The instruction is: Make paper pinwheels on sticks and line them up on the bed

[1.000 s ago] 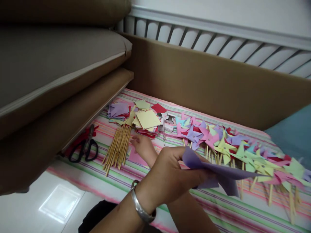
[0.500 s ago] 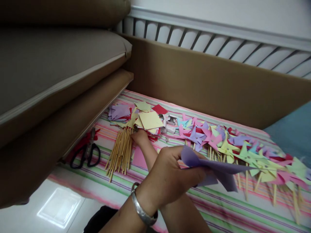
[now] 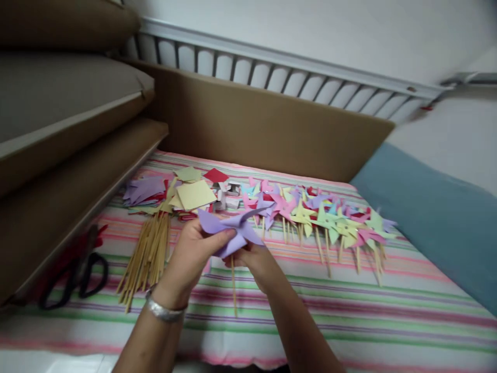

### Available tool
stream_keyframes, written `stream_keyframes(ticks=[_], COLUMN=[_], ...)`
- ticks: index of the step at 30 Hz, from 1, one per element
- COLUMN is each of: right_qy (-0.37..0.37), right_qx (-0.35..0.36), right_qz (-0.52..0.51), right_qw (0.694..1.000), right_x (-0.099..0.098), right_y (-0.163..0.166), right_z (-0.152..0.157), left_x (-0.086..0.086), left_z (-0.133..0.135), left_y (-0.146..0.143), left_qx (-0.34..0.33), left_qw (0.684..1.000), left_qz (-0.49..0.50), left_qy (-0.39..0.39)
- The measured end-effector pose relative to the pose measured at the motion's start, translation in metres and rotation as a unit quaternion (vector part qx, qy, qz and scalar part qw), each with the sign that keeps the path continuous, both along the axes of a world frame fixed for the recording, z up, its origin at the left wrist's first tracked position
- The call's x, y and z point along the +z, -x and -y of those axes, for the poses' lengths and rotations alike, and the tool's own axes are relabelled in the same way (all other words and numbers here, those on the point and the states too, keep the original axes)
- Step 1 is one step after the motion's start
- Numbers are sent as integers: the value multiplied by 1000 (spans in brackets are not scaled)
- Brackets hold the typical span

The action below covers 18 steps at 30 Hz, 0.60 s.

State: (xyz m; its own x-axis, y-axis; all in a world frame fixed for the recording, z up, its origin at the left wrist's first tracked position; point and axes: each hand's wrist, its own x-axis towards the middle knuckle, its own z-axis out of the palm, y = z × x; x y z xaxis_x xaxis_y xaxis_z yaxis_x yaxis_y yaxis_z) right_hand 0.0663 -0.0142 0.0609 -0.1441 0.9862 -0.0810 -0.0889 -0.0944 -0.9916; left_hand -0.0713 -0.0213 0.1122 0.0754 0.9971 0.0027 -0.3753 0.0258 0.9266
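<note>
My left hand point(image 3: 194, 251), with a silver bangle on its wrist, is closed on a folded purple paper pinwheel point(image 3: 232, 226) held above a striped sheet point(image 3: 349, 300). My right hand point(image 3: 254, 259) sits just right of it and pinches a thin wooden stick point(image 3: 233, 287) that hangs down under the pinwheel. A bundle of the same sticks point(image 3: 147, 259) lies to the left of my hands. Behind it are stacks of cut paper squares point(image 3: 194, 194). A long row of finished coloured pinwheels point(image 3: 322, 217) stretches to the right.
Black-handled scissors point(image 3: 73, 274) lie at the left edge, under stacked brown cushions point(image 3: 70, 140). A brown board point(image 3: 264, 124) and a white railing point(image 3: 279, 67) stand behind. A blue cushion point(image 3: 438, 217) is at the right.
My right hand left the stick bundle with one stick and came back to the purple pinwheel. My left hand moved the pinwheel left and nearer the middle. The view swung right.
</note>
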Motion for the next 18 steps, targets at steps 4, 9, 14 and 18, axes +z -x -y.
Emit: stream_keyframes(ticks=[4,9,14,18], right_qy=[3,-33,-37,-62], right_qx=[-58,-128,-99,-89], right_qz=[-62,-16,-4,34], right_qw=[996,991,994,993], right_x=[2,6,22,28], right_y=[-46,-80,-95,-104], right_z=[7,2,7,13], left_x=[-22,-28,-20,-17], left_z=[-11,-11,-15,-17], left_y=[-20,-53,-66,-69], left_qx=[-20,-132,-142,-113], left_qw=[998,984,962,946], left_qz=[-44,-117,-173,-211], left_qy=[29,-23,-154,-217])
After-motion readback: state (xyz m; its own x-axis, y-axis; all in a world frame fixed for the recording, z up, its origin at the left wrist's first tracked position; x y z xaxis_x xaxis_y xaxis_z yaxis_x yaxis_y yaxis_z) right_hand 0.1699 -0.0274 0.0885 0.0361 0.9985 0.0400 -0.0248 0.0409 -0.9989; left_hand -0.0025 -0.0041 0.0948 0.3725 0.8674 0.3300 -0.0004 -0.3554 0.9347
